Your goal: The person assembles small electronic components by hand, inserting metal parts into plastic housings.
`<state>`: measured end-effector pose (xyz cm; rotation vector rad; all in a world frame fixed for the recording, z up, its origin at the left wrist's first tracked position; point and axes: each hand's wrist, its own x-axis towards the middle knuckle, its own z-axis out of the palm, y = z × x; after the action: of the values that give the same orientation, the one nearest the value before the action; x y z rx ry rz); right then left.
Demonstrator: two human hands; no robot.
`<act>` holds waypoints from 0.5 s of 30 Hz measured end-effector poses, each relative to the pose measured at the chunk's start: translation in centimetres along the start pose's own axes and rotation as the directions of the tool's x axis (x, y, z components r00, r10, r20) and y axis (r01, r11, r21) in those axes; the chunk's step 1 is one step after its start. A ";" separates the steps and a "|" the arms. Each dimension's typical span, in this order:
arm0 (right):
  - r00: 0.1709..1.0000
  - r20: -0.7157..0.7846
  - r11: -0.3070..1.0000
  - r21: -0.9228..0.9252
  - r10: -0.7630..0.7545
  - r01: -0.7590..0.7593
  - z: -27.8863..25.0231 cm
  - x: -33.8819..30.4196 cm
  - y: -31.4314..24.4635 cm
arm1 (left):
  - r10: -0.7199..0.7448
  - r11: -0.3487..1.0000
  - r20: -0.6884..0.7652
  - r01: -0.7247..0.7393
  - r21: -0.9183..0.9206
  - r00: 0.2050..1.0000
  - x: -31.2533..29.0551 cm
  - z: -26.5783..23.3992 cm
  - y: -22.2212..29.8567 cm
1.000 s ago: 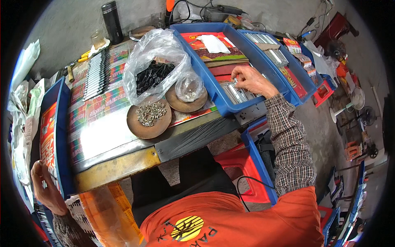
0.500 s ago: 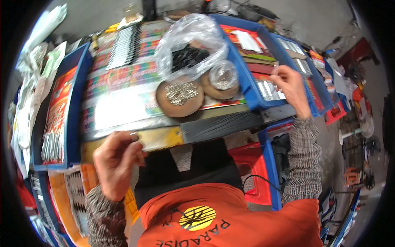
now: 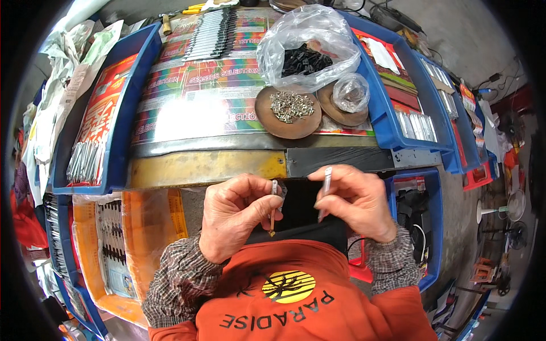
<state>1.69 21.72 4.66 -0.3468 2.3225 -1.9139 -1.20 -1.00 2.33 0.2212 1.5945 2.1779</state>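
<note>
Thumb and fingers of the bare left hand pinch a slim silvery metal strip with a yellowish lower tip; the bare right hand grips a narrow pale-grey metal piece likewise. Both pieces stand nearly upright, apart, on the near side of the yellow-and-black-edged table. Each looks light, stiff and rather slippery (smooth metal, I judge), unlikely to break; a fingertip pinch around the middle of the long sides should serve.

Counted: one piece per hand; two round brown dishes, the left bearing a heap of tiny shiny metal pins, too many to count; one large clear plastic bag of small black parts; one small clear bag on the right dish. One long blue plastic tray stands left, holding thin silvery rods, uncountable; at least two more blue trays stand right.
</note>
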 end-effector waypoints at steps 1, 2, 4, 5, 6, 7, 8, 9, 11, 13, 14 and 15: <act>0.999 0.037 1.000 0.018 -0.001 0.001 0.7 0.0 0.4 | -0.001 1.000 -0.001 0.001 -0.002 1.000 -0.1 0.0 -0.2; 0.999 0.047 0.995 0.101 0.007 -0.012 1.6 0.0 0.9 | 0.002 1.000 0.005 -0.002 -0.009 1.000 -0.1 0.0 -0.4; 0.997 0.077 0.993 0.115 0.003 -0.012 2.8 0.3 1.2 | 0.006 1.000 -0.012 -0.007 -0.021 1.000 -0.3 0.0 -0.6; 0.996 0.085 0.992 0.123 0.005 -0.015 3.4 0.4 1.3 | 0.006 1.000 -0.019 -0.007 -0.022 1.000 -0.4 -0.1 -0.7; 0.998 0.060 0.994 0.110 -0.011 0.004 3.9 0.3 1.8 | 0.015 1.000 -0.011 -0.015 -0.020 1.000 -0.4 -0.1 -0.9; 0.998 0.061 0.994 0.107 -0.007 0.000 4.2 0.3 2.1 | 0.023 1.000 -0.003 -0.023 -0.019 1.000 -0.4 -0.1 -1.0; 0.999 0.035 0.996 0.080 -0.031 0.028 4.4 0.3 2.3 | 0.022 0.999 -0.003 -0.022 -0.024 1.000 -0.3 -0.1 -1.1; 0.998 0.012 0.997 0.055 -0.058 0.057 4.6 0.3 2.4 | 0.012 1.000 -0.028 -0.012 -0.004 1.000 -0.4 -0.1 -1.1; 0.998 0.008 0.998 0.036 -0.055 0.055 5.1 0.2 2.6 | 0.001 1.000 -0.057 -0.001 0.013 0.998 -0.5 -0.2 -1.2; 0.999 0.000 0.999 0.015 -0.050 0.050 5.2 0.2 2.7 | 0.010 1.000 -0.050 -0.010 0.007 0.999 -0.5 -0.3 -1.5; 0.998 0.001 0.998 0.008 -0.057 0.057 5.3 0.3 2.7 | 0.008 1.000 -0.052 -0.008 0.004 0.999 -0.5 -0.3 -1.6; 0.998 0.001 0.998 0.000 -0.066 0.066 5.3 0.3 2.7 | 0.010 1.000 -0.047 -0.011 -0.013 0.999 -0.4 -0.3 -1.7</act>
<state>2.31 17.05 1.00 -0.4298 2.3383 -1.9426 -0.53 -0.98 0.72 0.1764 1.6069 2.2161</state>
